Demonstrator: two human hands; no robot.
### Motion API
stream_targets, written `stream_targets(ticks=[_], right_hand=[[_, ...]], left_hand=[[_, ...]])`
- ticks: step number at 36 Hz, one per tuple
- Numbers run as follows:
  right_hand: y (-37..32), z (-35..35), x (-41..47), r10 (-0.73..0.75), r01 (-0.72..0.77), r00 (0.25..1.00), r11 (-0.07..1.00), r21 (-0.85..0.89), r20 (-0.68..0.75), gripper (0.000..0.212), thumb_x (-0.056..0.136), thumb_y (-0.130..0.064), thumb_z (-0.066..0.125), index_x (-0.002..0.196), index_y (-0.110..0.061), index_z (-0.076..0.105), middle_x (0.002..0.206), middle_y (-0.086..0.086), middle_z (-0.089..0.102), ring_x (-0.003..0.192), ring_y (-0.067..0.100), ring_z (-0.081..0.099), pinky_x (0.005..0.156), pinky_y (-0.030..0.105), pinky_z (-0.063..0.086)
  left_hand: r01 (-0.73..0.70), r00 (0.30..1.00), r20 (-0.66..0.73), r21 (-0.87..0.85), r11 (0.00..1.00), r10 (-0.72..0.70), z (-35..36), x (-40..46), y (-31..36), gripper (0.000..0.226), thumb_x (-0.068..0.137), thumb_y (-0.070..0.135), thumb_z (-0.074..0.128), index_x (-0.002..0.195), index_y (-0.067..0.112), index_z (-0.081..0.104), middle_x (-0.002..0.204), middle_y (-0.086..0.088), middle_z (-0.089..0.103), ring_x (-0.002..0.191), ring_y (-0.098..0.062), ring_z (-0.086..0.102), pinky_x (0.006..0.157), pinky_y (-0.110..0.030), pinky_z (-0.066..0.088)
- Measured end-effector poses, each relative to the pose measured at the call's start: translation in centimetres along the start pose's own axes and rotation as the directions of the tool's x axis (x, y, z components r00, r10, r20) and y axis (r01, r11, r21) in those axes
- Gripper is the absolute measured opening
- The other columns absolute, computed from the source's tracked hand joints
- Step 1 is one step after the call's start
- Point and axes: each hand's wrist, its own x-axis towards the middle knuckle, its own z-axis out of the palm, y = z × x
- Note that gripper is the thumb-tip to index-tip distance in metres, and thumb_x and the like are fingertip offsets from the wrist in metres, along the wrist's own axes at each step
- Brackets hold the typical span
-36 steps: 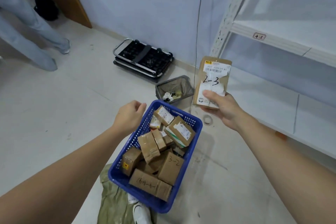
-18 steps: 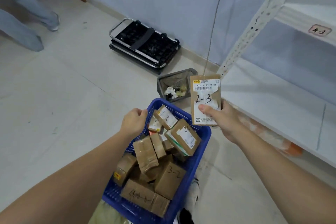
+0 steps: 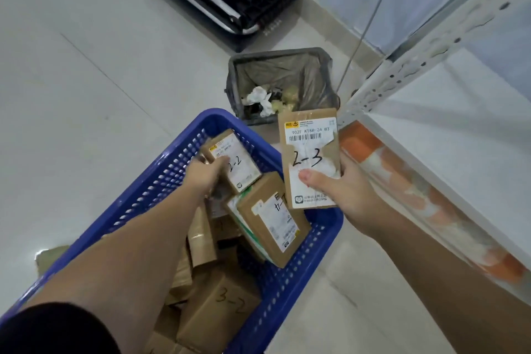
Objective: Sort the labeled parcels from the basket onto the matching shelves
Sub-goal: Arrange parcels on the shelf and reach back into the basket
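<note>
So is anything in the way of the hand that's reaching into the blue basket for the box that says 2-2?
No. The left hand is already touching the 2-2 parcel, which lies on top of the pile at the far end of the blue basket. Nothing lies over it. The right hand holds the 2-3 parcel off to the side.

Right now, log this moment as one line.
right hand: holds parcel 2-3 | left hand: on parcel 2-2 in blue basket | grip unclear
</note>
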Motion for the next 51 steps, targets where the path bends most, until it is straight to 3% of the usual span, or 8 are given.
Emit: stream_targets(ticks=[6, 9, 14, 24, 29, 34, 39, 51], right_hand=[[2.5, -1.6, 3.0, 0.019, -0.019, 1.000, 1.000, -0.003, 0.022, 0.065, 0.076, -0.034, 0.089, 0.132, -0.018, 0.060, 0.118, -0.001, 0.077, 0.105, 0.019, 0.076, 0.095, 0.046, 0.060], [2.5, -2.3, 2.1, 0.051, -0.051, 0.999, 0.998, 0.043, 0.002, 0.072, 0.072, -0.036, 0.093, 0.133, -0.019, 0.059, 0.120, 0.000, 0.076, 0.106, 0.021, 0.075, 0.094, 0.047, 0.060], [-0.9, -3.0, -2.7, 0.094, -0.092, 0.994, 0.995, 0.043, -0.049, 0.060, 0.078, -0.031, 0.089, 0.129, -0.022, 0.061, 0.115, -0.004, 0.078, 0.099, 0.016, 0.077, 0.092, 0.046, 0.061], [-20.1, -5.4, -20.1, -0.052, 0.061, 0.975, 0.998, 0.033, -0.218, 0.077, 0.061, -0.055, 0.090, 0.125, -0.025, 0.059, 0.113, -0.005, 0.077, 0.098, 0.017, 0.077, 0.088, 0.047, 0.062], [-31.0, -8.0, -32.0, -0.199, 0.226, 0.904, 0.974, 0.029, -0.379, 0.077, 0.060, -0.055, 0.090, 0.125, -0.024, 0.060, 0.115, -0.007, 0.077, 0.101, 0.013, 0.076, 0.098, 0.045, 0.058], [-38.4, -10.2, -44.9, -0.283, 0.358, 0.797, 0.933, 0.039, -0.533, 0.070, 0.065, -0.050, 0.092, 0.122, -0.022, 0.063, 0.113, -0.005, 0.078, 0.101, 0.016, 0.076, 0.099, 0.048, 0.058], [-45.1, -13.2, -56.7, -0.388, 0.477, 0.670, 0.878, -0.033, -0.633, 0.061, 0.072, -0.042, 0.091, 0.121, -0.019, 0.063, 0.112, -0.001, 0.078, 0.099, 0.020, 0.077, 0.096, 0.049, 0.059], [-45.9, -21.6, -84.9, -0.528, 0.674, 0.293, 0.705, -0.219, -0.797, 0.061, 0.071, -0.041, 0.091, 0.122, -0.020, 0.064, 0.111, -0.003, 0.078, 0.102, 0.019, 0.076, 0.099, 0.049, 0.057]], left_hand=[[-0.005, 1.000, -0.012, -0.217, 0.976, 0.003, 2.1, 2.8, -0.8, 0.058, 0.080, 0.048, 0.085, 0.125, 0.018, 0.061, 0.107, -0.001, 0.077, 0.087, -0.017, 0.077, 0.065, -0.030, 0.057], [-0.030, 0.999, -0.027, -0.211, 0.977, 0.025, 1.7, 2.5, -1.7, 0.097, 0.048, 0.074, 0.090, 0.121, 0.018, 0.058, 0.114, -0.006, 0.073, 0.103, -0.026, 0.073, 0.088, -0.045, 0.060], [-0.053, 0.994, 0.079, -0.245, 0.968, 0.074, -0.4, -5.7, 2.6, 0.059, 0.093, 0.058, 0.068, 0.136, 0.022, 0.051, 0.121, -0.004, 0.072, 0.106, -0.026, 0.074, 0.093, -0.054, 0.059], [-0.373, 0.903, 0.199, -0.072, 0.925, 0.379, -8.9, -29.4, 21.8, 0.055, 0.101, 0.062, 0.051, 0.129, 0.015, 0.053, 0.105, -0.009, 0.074, 0.087, -0.029, 0.075, 0.079, -0.050, 0.063], [-0.570, 0.763, 0.289, -0.120, 0.813, 0.578, -13.3, -44.3, 32.2, 0.049, 0.096, 0.062, 0.061, 0.105, 0.014, 0.064, 0.092, -0.005, 0.077, 0.071, -0.021, 0.076, 0.062, -0.036, 0.060], [-0.677, 0.636, 0.346, -0.178, 0.714, 0.689, -16.8, -59.1, 39.2, 0.062, 0.087, 0.074, 0.063, 0.118, 0.021, 0.059, 0.111, -0.008, 0.075, 0.093, -0.031, 0.076, 0.085, -0.056, 0.062], [-0.800, 0.443, 0.348, -0.261, 0.540, 0.826, -19.2, -73.1, 44.4, 0.054, 0.094, 0.068, 0.058, 0.115, 0.019, 0.060, 0.108, -0.006, 0.073, 0.093, -0.024, 0.074, 0.082, -0.044, 0.061], [-0.875, 0.067, 0.359, -0.427, 0.227, 0.931, -16.5, -99.6, 43.3, 0.067, 0.083, 0.081, 0.059, 0.117, 0.023, 0.061, 0.110, -0.004, 0.076, 0.097, -0.027, 0.076, 0.092, -0.054, 0.060]])
